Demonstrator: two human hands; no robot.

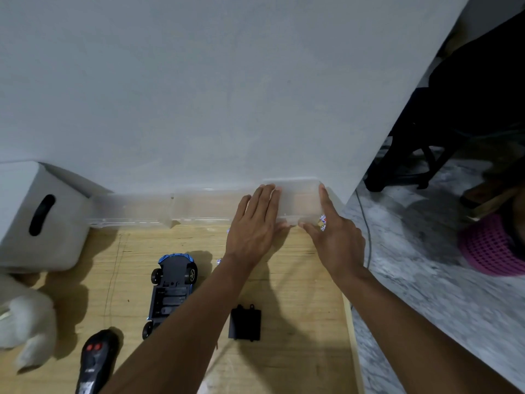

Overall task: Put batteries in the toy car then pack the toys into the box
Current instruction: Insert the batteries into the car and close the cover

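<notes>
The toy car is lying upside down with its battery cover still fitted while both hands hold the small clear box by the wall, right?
Not quite: in the head view the battery cover lies on the board beside the upturned toy car. The rest holds.

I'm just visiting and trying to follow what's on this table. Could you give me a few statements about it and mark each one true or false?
1. The toy car lies upside down. True.
2. Both hands are on the remote control. False: the left hand and right hand hold a small clear box by the wall.
3. The black battery cover lies loose on the table. True.
4. The car is red. False: it is blue.
</notes>
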